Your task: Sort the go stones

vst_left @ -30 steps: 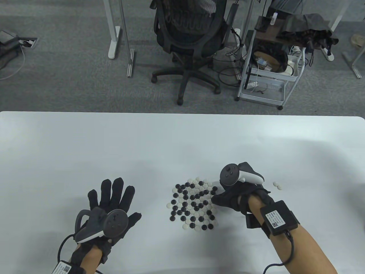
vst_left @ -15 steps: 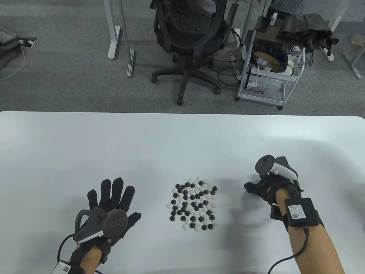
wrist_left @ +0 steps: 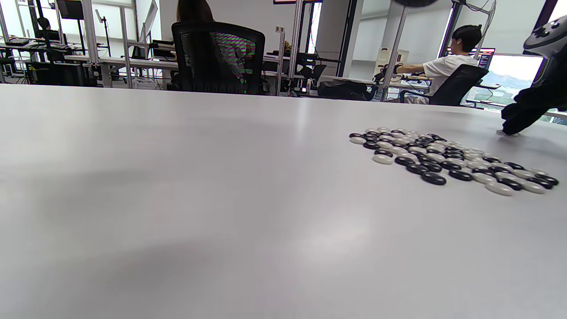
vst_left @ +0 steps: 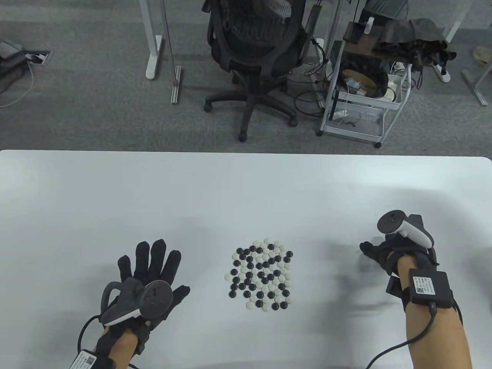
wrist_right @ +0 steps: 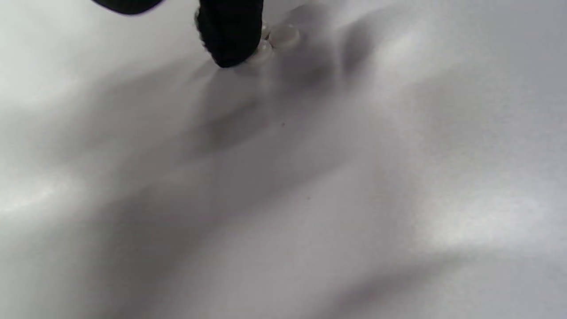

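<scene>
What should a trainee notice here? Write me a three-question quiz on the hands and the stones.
1. True or false: the left hand lies flat on the table with its fingers spread, apart from the pile of mixed stones.
2. Where is the right hand relative to the pile?
A. over the pile
B. to the pile's right, clear of it
C. left of the pile
3. Fill in: in the right wrist view, the stones by the fingertip are ____ in colour.

Key
1. True
2. B
3. White: pale stones lie at the fingertip, though whether it grips one cannot be told.
</scene>
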Demonstrator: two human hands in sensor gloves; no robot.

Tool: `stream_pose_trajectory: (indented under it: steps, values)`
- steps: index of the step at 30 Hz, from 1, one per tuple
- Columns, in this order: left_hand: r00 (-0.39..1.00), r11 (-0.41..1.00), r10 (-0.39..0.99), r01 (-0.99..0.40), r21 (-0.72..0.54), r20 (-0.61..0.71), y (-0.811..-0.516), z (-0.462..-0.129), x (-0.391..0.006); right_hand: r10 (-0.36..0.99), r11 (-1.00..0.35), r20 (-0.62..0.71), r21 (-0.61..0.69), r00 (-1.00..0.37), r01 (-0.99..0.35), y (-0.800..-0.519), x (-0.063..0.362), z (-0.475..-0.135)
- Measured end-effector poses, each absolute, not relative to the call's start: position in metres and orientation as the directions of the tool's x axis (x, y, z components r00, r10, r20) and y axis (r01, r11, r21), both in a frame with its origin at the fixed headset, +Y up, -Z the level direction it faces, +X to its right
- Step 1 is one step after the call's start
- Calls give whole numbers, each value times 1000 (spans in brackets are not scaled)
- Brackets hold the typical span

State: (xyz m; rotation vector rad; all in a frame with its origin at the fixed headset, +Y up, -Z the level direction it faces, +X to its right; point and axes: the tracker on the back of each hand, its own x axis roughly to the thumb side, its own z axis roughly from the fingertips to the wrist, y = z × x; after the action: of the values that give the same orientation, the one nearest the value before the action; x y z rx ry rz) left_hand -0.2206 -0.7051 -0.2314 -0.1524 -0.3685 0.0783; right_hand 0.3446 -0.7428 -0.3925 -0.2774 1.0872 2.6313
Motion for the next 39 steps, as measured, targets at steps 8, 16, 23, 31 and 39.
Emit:
stream_pose_trajectory:
  steps: [8,16,23,31,39]
  values:
    - [929,985,105,-50,-163,354,-706,-232,-220,299,-659,-51,711,-953,-245,-727,279,-388]
    - [929,985,106,-51,-163,353,-706,-231,-220,358,-616,159,781,-920,-104,-735,190,-377]
    - [929,986,114,-63,-154,353,-705,-231,-222,368,-602,213,796,-905,-58,-752,157,-372]
    - [927,987,117,-69,-143,357,-704,-230,-223,267,-630,97,770,-959,-98,-748,197,-388]
    - [927,987,112,-63,-148,357,-704,-229,-223,168,-668,-181,702,-969,-247,-746,280,-404]
